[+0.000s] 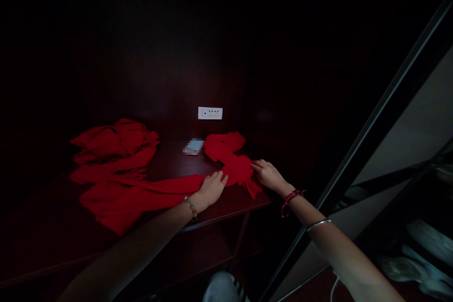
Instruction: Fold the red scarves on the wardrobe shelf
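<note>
A red scarf (170, 189) with a fringed end stretches across the dark wooden shelf (166, 165). My left hand (211, 188) lies palm down on its middle stretch, fingers extended over the cloth. At the fringed right end, my right hand (269, 174) has its fingers bent together on the scarf's edge. Just behind that end is another bunched piece of red cloth (222, 145); whether it joins the scarf I cannot tell. More red fringed cloth (116, 144) lies heaped at the left, touching or close to the scarf's left end.
A white power socket (210, 113) is set in the dark back panel. Below it lies a small pale, blurred-out item (193, 146). The shelf's front edge (226, 214) runs under my wrists. A metal-edged sliding door (385, 89) slants along the right.
</note>
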A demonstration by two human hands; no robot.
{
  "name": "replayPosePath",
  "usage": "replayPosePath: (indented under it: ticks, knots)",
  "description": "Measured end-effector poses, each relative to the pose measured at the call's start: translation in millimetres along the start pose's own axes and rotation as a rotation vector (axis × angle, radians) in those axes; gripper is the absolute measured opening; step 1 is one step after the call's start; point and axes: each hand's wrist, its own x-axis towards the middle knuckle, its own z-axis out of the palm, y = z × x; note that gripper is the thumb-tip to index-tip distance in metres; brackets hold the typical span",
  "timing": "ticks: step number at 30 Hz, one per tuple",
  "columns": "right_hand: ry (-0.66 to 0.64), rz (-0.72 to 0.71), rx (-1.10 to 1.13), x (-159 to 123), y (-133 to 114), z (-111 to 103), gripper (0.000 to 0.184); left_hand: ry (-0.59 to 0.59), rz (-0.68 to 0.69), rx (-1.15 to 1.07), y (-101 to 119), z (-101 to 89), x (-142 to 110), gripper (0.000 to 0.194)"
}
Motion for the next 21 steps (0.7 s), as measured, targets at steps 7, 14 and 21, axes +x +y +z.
replayPosePath:
  ticks: [7, 14, 21]
  knots:
    - [0.142, -0.098, 0.303, 23.8, -49.7, -16.6, 0.044, -0.014, 0.025, -0.078, -20.3, -15.4, -30.2, 0.052]
    - [0.017, -0.314, 0.518, 45.6, -142.6, -11.5, 0.035, -0.197, -0.128, -0.090, -98.2, -42.7, -97.9, 0.058]
    - [0.037, -0.254, 0.525, 41.6, -158.1, 20.0, 0.033, -0.215, -0.523, -0.045, -179.6, -46.3, -191.8, 0.060]
